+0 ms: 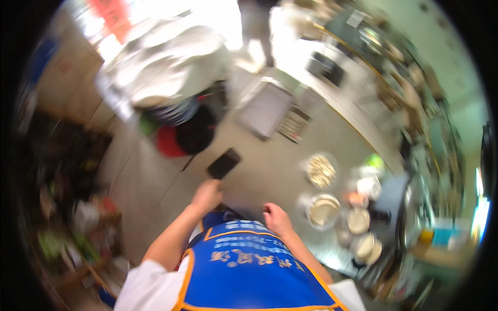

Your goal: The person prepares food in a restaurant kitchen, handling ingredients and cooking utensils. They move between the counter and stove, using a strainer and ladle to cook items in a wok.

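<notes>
My left hand [208, 195], fingers curled down and blurred, is just in front of a dark smartphone [224, 163] on the metal table [268, 165]. Whether it grips anything is hidden. My right hand [277, 219] is half-curled near the table's front edge, beside my blue apron [253, 268] with orange trim and writing. No object shows in it, though its fingertips are blurred. To its right stand a bowl of creamy white stuff [323, 211] and, farther back, a bowl of pale small pieces [320, 171].
Beyond the phone lie a grey tray [266, 108] and a calculator-like keypad [294, 124]. A red and black cap [186, 138] sits by a big white cloth-like bundle [171, 62]. Several small containers [358, 221] crowd the right side. A person's legs [256, 29] show at the back.
</notes>
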{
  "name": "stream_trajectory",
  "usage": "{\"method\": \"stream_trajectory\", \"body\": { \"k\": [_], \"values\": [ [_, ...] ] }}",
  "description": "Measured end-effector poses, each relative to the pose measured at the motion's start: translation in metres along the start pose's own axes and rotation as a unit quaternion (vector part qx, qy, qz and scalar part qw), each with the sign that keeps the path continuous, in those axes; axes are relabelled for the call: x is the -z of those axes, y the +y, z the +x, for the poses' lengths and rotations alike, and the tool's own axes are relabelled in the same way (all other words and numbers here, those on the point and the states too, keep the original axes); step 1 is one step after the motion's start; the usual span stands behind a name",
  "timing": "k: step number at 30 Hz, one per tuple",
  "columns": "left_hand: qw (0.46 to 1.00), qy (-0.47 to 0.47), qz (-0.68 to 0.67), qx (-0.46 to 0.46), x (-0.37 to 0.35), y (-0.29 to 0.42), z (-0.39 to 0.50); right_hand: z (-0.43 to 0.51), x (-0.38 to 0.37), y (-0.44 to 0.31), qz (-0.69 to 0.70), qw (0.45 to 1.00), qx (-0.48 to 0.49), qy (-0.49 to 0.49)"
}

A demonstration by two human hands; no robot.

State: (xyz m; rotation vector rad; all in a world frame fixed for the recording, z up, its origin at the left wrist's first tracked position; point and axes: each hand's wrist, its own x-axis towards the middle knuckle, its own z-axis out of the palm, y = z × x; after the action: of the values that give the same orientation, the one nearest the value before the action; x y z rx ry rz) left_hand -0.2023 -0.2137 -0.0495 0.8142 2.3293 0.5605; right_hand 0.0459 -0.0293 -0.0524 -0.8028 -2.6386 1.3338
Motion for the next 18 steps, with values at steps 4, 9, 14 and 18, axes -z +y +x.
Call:
{"method": "stream_trajectory", "body": {
  "k": [4, 9, 14, 18],
  "values": [
    [0.987, 0.033, 0.032, -0.156, 0.013, -0.009, 0.021, -0.006, -0.014, -0.011, -0.018, 0.995, -0.053, 0.084],
    [0.953, -0.113, 0.063, -0.273, 0.014, -0.022, 0.026, -0.021, -0.029, -0.036, 0.049, 0.952, -0.21, 0.218],
    [0.891, -0.262, 0.137, -0.343, -0.001, -0.013, 0.038, -0.081, -0.012, -0.022, 0.008, 0.853, -0.35, 0.386],
    [0.876, -0.27, 0.165, -0.365, -0.012, 0.02, 0.036, -0.133, 0.05, 0.03, -0.039, 0.782, -0.399, 0.477]
  ]
}}
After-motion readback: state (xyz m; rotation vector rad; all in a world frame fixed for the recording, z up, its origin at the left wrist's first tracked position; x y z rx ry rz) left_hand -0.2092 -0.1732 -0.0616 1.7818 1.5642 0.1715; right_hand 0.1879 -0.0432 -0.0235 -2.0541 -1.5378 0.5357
